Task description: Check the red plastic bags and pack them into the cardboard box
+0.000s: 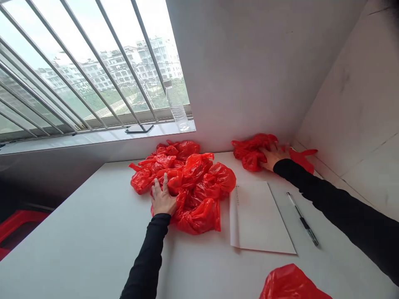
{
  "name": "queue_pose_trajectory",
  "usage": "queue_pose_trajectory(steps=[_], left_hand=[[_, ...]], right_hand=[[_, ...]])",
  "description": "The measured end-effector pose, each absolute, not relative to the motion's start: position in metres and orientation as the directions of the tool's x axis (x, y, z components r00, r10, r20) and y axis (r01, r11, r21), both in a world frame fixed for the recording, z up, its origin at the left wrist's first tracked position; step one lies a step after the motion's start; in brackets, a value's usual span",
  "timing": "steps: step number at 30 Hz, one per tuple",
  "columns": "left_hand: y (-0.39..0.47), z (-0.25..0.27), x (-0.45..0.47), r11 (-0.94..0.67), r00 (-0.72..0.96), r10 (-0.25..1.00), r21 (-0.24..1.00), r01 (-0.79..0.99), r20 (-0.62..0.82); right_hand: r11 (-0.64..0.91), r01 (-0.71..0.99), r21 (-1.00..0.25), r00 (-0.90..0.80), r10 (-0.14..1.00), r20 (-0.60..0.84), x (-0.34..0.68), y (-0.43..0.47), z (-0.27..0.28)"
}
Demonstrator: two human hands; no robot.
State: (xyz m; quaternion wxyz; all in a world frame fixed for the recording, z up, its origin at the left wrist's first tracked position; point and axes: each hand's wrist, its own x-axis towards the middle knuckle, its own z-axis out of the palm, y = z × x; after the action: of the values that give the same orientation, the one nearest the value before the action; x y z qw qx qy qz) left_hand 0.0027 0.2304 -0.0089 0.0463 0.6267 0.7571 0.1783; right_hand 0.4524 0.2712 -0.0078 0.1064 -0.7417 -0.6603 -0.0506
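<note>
Touching red bags (199,216), left hand (162,201) beside open tabletop (81,220), right hand (272,158) near wall (352,112)

Left grip (163,199) and right grip (272,156) on red bags (199,214)

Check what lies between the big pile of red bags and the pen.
A white notepad lies between the bag pile and the pen, in the head view.

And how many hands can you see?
2: the left hand is on the bigger red bag pile, and the right hand is on the smaller red bag pile.
</note>
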Motion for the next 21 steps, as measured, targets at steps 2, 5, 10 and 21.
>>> queue_pose_trajectory(steps=[2,5,10,21], left_hand=[[0.232,-0.007,0.011,0.163,-0.224,0.962,0.332,0.929,0.156],[0.233,-0.004,0.023,0.203,-0.271,0.949,0.343,0.917,0.164],[0.240,-0.001,0.053,0.324,-0.411,0.899,0.402,0.857,0.152],[0.262,-0.004,0.142,0.378,-0.539,0.838,0.618,0.689,0.089]], right_hand=[[-0.082,0.990,-0.116,0.113,0.949,0.294,0.437,0.247,-0.003],[0.052,0.989,-0.138,-0.008,0.954,0.301,0.401,0.197,-0.014],[0.172,0.970,-0.174,-0.163,0.985,0.065,0.364,0.121,-0.056],[0.236,0.954,-0.182,-0.248,0.968,-0.046,0.353,0.086,-0.050]])
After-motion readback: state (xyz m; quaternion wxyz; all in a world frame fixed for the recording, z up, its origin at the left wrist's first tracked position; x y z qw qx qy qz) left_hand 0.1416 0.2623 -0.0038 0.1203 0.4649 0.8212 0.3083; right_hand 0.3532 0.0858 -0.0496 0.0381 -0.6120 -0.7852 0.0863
